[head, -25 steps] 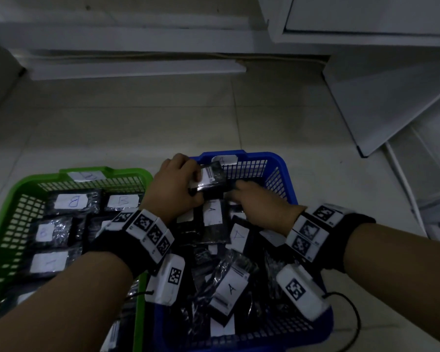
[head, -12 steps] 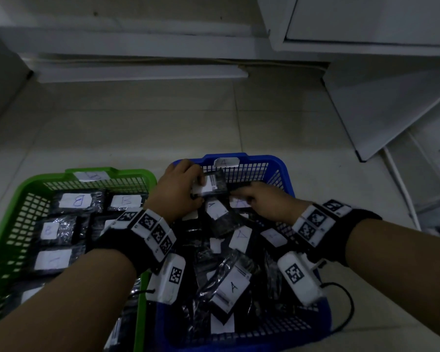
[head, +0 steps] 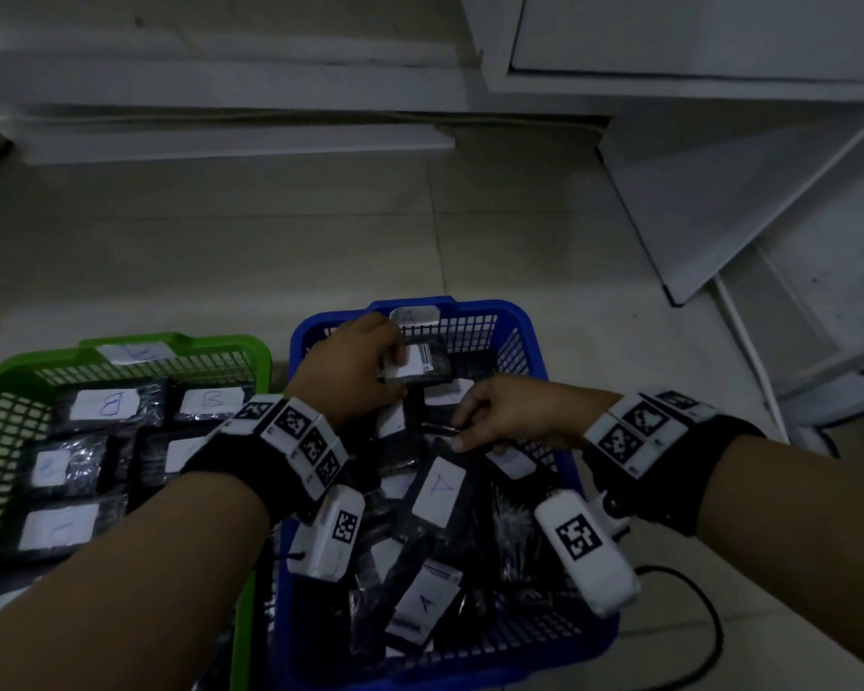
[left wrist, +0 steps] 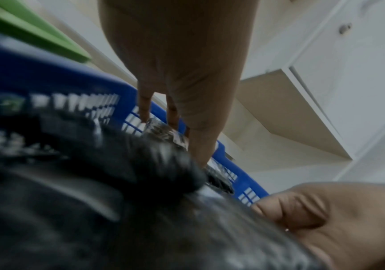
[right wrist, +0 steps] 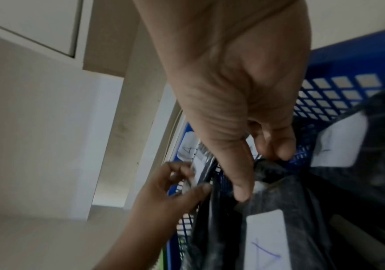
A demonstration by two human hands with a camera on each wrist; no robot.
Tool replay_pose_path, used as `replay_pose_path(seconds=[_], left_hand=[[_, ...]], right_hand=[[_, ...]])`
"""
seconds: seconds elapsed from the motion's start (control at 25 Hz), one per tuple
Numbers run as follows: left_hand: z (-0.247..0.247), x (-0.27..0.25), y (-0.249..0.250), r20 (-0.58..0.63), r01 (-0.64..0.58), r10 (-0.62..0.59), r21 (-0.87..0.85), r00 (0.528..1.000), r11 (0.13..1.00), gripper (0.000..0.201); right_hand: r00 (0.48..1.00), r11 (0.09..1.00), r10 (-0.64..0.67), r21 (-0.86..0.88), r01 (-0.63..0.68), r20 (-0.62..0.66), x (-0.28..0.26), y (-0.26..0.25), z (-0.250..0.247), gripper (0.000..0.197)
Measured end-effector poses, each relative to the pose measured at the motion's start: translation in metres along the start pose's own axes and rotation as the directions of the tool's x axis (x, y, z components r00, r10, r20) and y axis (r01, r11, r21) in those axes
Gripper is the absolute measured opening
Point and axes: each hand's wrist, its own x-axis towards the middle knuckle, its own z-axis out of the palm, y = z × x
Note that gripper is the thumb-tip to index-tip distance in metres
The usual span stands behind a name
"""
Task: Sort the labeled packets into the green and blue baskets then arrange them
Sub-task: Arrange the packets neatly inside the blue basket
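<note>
Packets labeled A fill the blue basket (head: 529,331), and the left hand (head: 350,371) pinches one barcode-stickered packet (head: 422,364) upright against the far wall, apparently to stand it in a row. Its grip is closed on that packet's edge. The right hand (head: 510,413) pinches the top edge of a neighboring black packet (right wrist: 267,169), likely pulling it clear to make room. Beside it, the green basket (head: 1,386) holds B packets (head: 111,403) laid flat in rows, so arranging there looks largely done.
</note>
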Motion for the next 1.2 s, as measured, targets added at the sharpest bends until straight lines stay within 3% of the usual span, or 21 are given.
replay_pose_path(seconds=[0.2,0.4,0.48,0.56,0.68,0.88,1.04,1.2], left_hand=[[0.011,0.021,0.014,0.057,-0.036,0.032,0.078,0.998,0.996,0.030],[0.021,0.026,0.018,0.114,-0.044,0.024,0.170,0.993,0.984,0.025],[0.018,0.021,0.014,0.089,-0.058,0.046,0.147,0.995,0.987,0.025],[0.015,0.016,0.011,0.027,0.006,-0.008,0.077,1.000,0.997,0.024],[0.015,0.013,0.009,0.065,0.156,-0.157,0.014,0.986,0.988,0.023],[0.024,0.010,0.003,0.189,0.145,-0.141,-0.006,0.972,0.989,0.031],[0.024,0.006,0.001,0.206,0.102,-0.113,0.064,0.972,0.993,0.038],[0.018,-0.001,-0.001,0.295,0.038,-0.091,0.178,0.951,0.983,0.068]], right_hand=[[0.996,0.987,-0.075,-0.146,0.068,-0.045,-0.007,0.010,0.017,0.050],[0.959,0.984,-0.148,-0.135,0.118,-0.242,-0.010,0.021,0.025,0.031],[0.945,0.976,-0.187,-0.158,0.148,-0.270,-0.009,0.021,0.028,0.033],[0.929,0.954,-0.250,-0.233,0.189,-0.272,-0.008,0.019,0.030,0.033],[0.883,0.952,-0.273,-0.238,0.191,-0.383,-0.007,0.019,0.029,0.023],[0.777,0.966,-0.256,-0.135,0.218,-0.575,-0.009,0.020,0.009,0.019],[0.806,0.931,-0.321,-0.320,0.173,-0.497,0.004,0.022,0.012,0.034],[0.828,0.904,-0.356,-0.385,0.187,-0.433,0.017,0.028,0.010,0.021]])
